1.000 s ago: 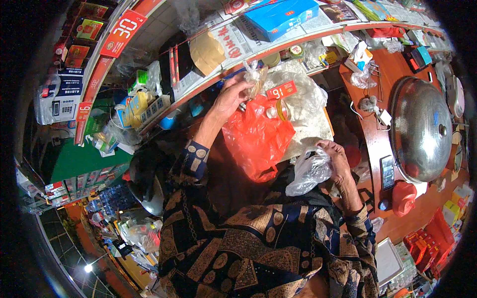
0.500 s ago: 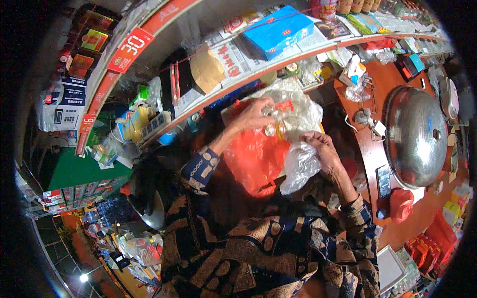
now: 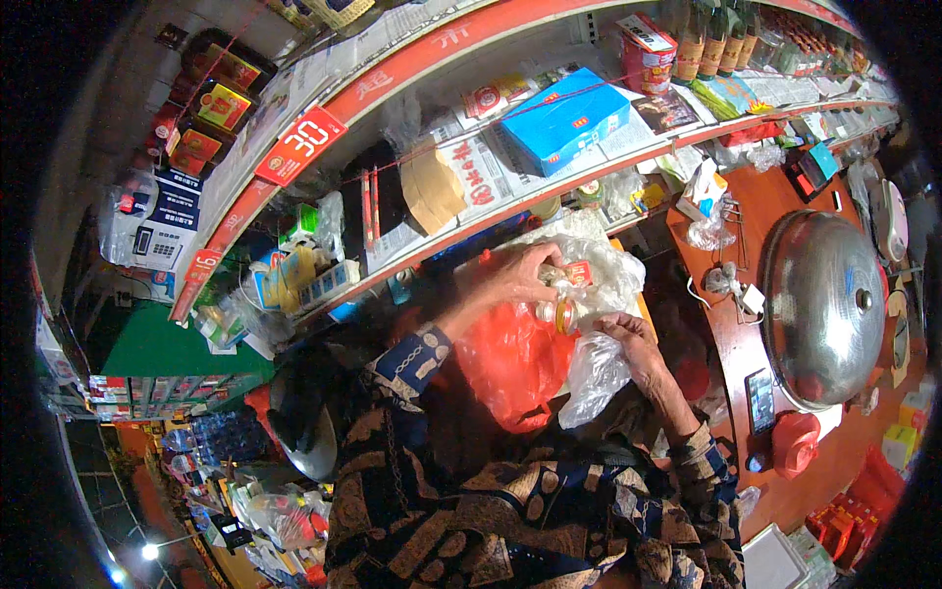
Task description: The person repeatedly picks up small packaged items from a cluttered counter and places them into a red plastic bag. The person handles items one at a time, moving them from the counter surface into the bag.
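Observation:
My right hand [image 3: 636,344] pinches the upper edge of a clear plastic bag [image 3: 595,378], which hangs below the fingers. My left hand [image 3: 525,277] reaches in from the left, its thumb and fingers curled among crumpled clear plastic [image 3: 613,265]; what lies between them cannot be made out. Close to its thumb sits a small clear, rounded item with a yellow band [image 3: 566,316]. A small red packet [image 3: 579,274] rests on the plastic by the left fingertips. Under my left wrist spreads a red plastic bag [image 3: 515,363], in front of my body.
Ahead runs a newspaper-lined shelf with a red edge strip [image 3: 422,59], carrying a blue box [image 3: 566,120] and bottles [image 3: 714,44]. To the right, a brown table [image 3: 731,294] bears a large domed metal lid [image 3: 822,304], a phone [image 3: 759,401] and a red plastic bundle [image 3: 796,442].
The view has shifted, so shelf and hands appear lower. My left fingers have closed in toward the yellow-banded item. My right hand keeps its pinch on the clear bag.

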A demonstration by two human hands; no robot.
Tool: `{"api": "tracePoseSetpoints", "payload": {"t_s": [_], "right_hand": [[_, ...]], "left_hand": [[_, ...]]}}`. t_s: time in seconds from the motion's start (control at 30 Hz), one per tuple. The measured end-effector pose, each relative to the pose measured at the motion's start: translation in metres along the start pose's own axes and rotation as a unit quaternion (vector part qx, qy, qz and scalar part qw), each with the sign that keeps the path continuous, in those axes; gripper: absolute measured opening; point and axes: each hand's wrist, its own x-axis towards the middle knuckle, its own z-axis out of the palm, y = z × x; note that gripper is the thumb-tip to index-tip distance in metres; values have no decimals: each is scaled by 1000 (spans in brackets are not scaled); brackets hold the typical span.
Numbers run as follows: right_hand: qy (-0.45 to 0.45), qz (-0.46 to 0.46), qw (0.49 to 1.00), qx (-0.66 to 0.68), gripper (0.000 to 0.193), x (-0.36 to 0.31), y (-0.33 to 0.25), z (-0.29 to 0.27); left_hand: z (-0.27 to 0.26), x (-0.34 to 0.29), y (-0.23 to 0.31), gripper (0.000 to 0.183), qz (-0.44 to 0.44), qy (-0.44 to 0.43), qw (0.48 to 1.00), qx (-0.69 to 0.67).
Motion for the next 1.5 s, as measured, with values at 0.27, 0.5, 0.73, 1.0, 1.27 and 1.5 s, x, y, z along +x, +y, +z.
{"api": "tracePoseSetpoints", "payload": {"t_s": [0.27, 0.5, 0.73, 1.0, 1.27, 1.5], "right_hand": [[15, -13, 1000, -20, 18, 8, 7, -9], [7, 38, 996, -82, 30, 3, -7, -1], [-10, 43, 999, -30, 28, 6, -9, -6], [-5, 13, 997, -72, 28, 13, -2, -15], [-3, 28, 998, -48, 22, 13, -5, -12], [4, 51, 995, -85, 22, 13, -8, -10]], "left_hand": [[-16, 5, -2, 41, -25, -5, 998, -60], [-35, -1, -5, 39, -61, -40, 986, -150], [-59, 0, 3, 38, -123, -7, 954, -274], [-84, 4, 41, 35, -120, 11, 980, -161], [-59, 4, 2, 39, -142, -21, 937, -320], [-83, 2, 22, 42, -116, 18, 935, -336]]}}
